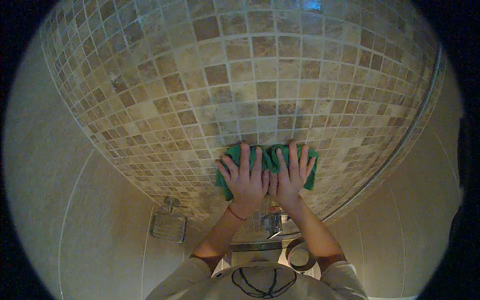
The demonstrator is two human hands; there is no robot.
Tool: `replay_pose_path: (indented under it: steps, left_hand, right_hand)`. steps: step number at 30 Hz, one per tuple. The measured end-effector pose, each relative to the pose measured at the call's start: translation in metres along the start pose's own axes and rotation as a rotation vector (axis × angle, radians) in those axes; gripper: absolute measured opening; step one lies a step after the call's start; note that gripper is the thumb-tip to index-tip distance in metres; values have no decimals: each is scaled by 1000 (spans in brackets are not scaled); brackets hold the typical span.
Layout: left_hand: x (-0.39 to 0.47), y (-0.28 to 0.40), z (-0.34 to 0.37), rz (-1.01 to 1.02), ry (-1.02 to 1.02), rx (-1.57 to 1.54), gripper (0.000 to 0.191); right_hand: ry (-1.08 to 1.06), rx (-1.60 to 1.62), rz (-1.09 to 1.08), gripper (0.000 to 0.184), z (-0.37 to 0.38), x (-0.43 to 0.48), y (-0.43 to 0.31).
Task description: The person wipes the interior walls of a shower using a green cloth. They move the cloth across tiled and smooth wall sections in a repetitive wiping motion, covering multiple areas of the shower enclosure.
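Note:
A green cloth point(270, 159) lies spread against a wall of small beige and brown mosaic tiles point(258, 93). My left hand point(245, 182) presses flat on the cloth's left half with fingers spread; a thin band circles that wrist. On the right half, my right hand point(288, 180) pushes the cloth to the tiles in the same way. The thumbs meet or nearly meet in the middle. Several fingertips reach the cloth's upper edge, and its side corners stick out past both hands.
Below my hands a chrome mixer tap point(276, 224) juts from the wall. A metal wire soap rack point(168, 227) hangs lower left. Along the right runs a long metal hose or rail point(407, 135). A round dark-rimmed object point(300, 255) sits near my body. Large plain panels flank the mosaic.

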State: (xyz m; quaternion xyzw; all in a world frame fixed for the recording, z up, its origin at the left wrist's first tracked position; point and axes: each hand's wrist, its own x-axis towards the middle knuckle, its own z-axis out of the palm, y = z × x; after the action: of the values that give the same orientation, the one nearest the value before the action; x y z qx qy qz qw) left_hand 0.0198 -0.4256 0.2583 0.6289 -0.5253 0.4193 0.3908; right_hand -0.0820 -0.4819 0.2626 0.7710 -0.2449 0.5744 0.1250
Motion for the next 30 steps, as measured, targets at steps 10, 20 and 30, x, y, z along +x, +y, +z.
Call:
replay_pose_path:
  steps: [10,20,30]
  left_hand:
    - [-150,-55,38,132,-62,72,36]
    - [-68,-76,5,-70,133,-32,59]
    - [-202,-65,38,3,-183,-70,69]
  right_hand:
    - [-164,-80,-229,37,39,-123,-2]
    - [-73,-66,-190,38,47,-47,-55]
    - [-415,-63,-349,35,47,-153,2]
